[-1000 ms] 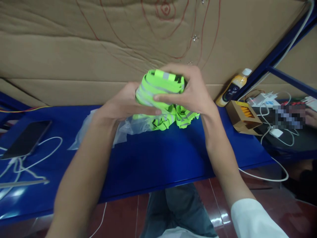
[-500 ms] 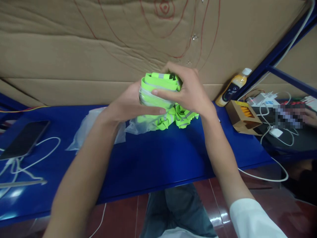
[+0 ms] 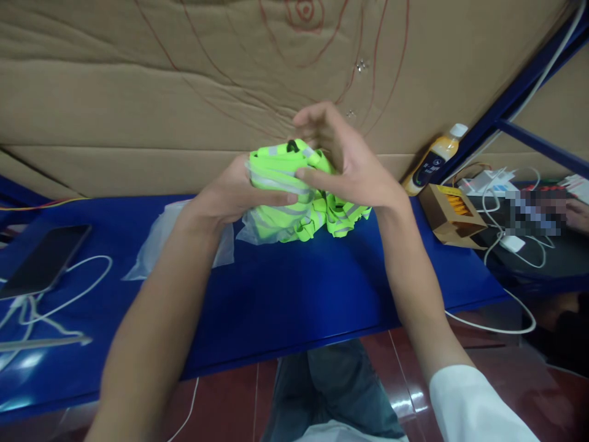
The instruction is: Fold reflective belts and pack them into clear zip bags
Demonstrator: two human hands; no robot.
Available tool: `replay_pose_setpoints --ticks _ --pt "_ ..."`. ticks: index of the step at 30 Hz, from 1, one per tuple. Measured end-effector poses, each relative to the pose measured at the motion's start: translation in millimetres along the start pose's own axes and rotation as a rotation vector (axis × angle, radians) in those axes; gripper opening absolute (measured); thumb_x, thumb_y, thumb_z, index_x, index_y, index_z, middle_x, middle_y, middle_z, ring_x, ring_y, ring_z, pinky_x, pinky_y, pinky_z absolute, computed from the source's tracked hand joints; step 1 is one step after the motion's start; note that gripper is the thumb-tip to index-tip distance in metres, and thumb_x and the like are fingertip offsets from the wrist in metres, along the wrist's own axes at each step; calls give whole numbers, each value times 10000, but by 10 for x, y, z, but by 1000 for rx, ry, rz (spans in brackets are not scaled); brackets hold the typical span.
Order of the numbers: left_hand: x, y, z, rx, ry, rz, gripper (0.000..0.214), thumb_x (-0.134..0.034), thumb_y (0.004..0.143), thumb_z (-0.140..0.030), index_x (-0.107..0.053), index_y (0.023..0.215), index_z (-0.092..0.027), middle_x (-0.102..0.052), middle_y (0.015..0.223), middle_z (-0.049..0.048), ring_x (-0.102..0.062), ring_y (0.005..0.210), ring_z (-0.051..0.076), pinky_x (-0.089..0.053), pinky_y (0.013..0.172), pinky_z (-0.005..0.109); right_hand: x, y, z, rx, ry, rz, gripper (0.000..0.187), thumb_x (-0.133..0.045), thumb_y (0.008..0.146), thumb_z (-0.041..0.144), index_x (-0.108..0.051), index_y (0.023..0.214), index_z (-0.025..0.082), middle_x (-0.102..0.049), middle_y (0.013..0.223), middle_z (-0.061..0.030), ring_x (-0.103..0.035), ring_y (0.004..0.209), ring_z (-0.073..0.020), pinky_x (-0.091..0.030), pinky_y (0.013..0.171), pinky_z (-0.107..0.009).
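Note:
A bundle of neon-green reflective straps (image 3: 284, 184) with grey stripes is held above the blue table (image 3: 285, 288). My left hand (image 3: 232, 193) grips the bundle from the left, thumb across its front. My right hand (image 3: 343, 162) rests on the bundle's right side with the thumb pressed on it, while its fingers lift and curl over the top. More green strap (image 3: 343, 216) lies on the table under my right hand. A clear plastic bag (image 3: 163, 242) lies under and left of the bundle.
A cardboard sheet (image 3: 138, 92) forms the back wall. A phone (image 3: 46, 259) with white cables lies at the left. At right stand a yellow bottle (image 3: 432, 161) and an open small carton (image 3: 451, 215), beside chargers and cables. Another person's hand (image 3: 577, 215) shows at far right.
My right hand's fingers have lifted off the top of the bundle and opened upward. The bundle has shifted slightly left and lower in my left hand.

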State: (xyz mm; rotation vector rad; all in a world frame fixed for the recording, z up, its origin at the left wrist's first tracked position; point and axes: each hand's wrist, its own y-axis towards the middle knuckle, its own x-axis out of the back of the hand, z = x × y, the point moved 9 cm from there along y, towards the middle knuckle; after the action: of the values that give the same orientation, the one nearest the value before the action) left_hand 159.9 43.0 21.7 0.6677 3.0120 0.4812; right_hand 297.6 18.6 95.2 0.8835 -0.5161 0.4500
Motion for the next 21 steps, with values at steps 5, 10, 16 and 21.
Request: replay_pose_setpoints --ticks 5,10,16,21 --pt "52 -24 -54 -5 -14 -54 650 -1037 603 -292 -760 1183 -192 -788 1195 80 -747 1082 319 -643 967 441 185 -13 -108 -113 -46 -103 371 -712 914 619 -700 1070 282 -744 1139 -56 -682 1074 -257 -600 923 -411" --pt "41 -32 -68 -16 7 -110 502 -1007 611 -247 -791 1061 -198 -803 1094 59 -753 964 256 -638 873 378 170 9 -25 -108 -35 -94 280 -790 870 555 -769 904 278 -777 961 -27 -679 892 -242 -596 851 -411" --pt "22 -34 -134 -34 151 -115 517 -1020 582 -311 -768 1018 -194 -794 1003 45 -741 959 278 -633 849 393 103 15 60 -17 57 -85 110 -734 920 331 -779 911 231 -788 921 -10 -720 874 -216 -594 839 -384" --pt "46 -30 -174 -88 123 -107 482 -1017 586 -302 -766 986 -201 -786 950 27 -732 926 268 -639 799 391 -19 5 9 -80 176 29 122 -705 942 290 -759 1006 200 -806 1056 -43 -746 991 -212 -612 903 -371"
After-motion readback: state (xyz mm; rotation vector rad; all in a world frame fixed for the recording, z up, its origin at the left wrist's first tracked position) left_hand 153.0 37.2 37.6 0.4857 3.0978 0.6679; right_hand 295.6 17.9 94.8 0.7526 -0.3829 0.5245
